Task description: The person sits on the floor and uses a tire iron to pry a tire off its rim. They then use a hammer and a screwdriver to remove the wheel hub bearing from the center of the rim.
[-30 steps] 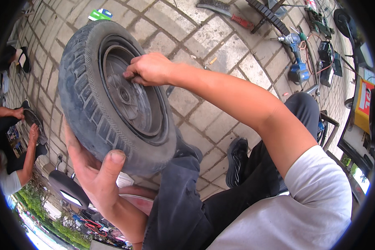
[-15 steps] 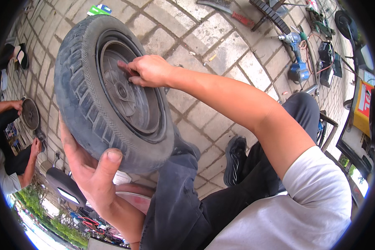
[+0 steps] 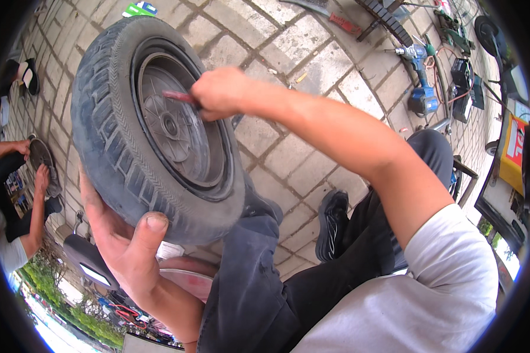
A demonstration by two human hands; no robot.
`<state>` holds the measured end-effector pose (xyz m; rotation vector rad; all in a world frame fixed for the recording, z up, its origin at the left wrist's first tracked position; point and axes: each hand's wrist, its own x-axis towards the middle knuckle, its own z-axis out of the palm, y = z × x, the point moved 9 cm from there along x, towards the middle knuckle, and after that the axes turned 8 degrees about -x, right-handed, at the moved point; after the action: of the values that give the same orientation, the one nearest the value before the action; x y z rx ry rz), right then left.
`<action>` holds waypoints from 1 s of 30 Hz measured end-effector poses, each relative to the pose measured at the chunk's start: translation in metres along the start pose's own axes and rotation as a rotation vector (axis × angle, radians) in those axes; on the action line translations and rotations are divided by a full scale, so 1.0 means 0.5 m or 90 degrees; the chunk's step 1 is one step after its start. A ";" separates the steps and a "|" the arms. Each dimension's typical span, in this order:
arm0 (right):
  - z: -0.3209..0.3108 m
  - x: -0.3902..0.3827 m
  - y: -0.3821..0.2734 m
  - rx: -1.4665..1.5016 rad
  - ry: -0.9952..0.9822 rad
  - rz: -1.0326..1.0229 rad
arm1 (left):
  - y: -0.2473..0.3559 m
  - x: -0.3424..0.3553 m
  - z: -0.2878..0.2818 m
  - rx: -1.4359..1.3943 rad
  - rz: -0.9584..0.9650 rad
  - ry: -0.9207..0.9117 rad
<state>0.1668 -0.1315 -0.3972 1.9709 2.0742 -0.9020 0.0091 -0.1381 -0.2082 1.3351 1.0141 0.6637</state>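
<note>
A small wheel with a worn, chunky-treaded black tyre (image 3: 115,126) stands tilted in front of me, its lower edge by my trouser knee. My left hand (image 3: 123,244) grips it from below left, the thumb lying against the tyre. Inside the dusty grey rim (image 3: 171,126) shows a ribbed hub with a round centre hole. My right hand (image 3: 224,93), blurred, is closed in a fist at the rim's upper right. From that fist a thin reddish-pink piece (image 3: 178,96) points into the rim; its kind is not clear.
On the paving at the upper right lie a blue cordless power tool (image 3: 419,79), a black ridged strip (image 3: 386,20) and a red-handled tool (image 3: 343,23). A green and white packet (image 3: 140,9) lies beyond the tyre. At left, another person's hands hold a round disc (image 3: 40,154).
The wheel has shifted slightly left. My right fist has lifted and turned, showing more of the reddish piece. The other person's lower hand has risen to the disc.
</note>
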 end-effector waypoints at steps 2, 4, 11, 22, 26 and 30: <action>-0.015 -0.037 0.032 -0.115 -0.129 0.042 | -0.002 -0.009 -0.025 -0.010 -0.006 0.027; -0.033 -0.062 0.065 -0.116 -0.073 0.056 | -0.004 -0.005 -0.025 -0.016 -0.006 0.028; 0.019 -0.026 -0.001 0.462 0.268 0.087 | 0.015 0.015 0.012 0.011 0.014 -0.001; 0.013 -0.069 0.033 0.421 0.419 0.033 | 0.016 0.027 0.010 0.014 0.004 0.000; 0.008 -0.062 0.094 0.323 0.489 0.151 | 0.018 0.024 0.015 -0.007 0.007 -0.002; -0.038 -0.105 0.071 0.371 0.635 0.078 | 0.015 0.029 0.010 0.011 0.020 0.004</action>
<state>0.2130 -0.1686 -0.3673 3.3367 2.1830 -0.5709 0.0210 -0.1265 -0.2043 1.3675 1.0087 0.6845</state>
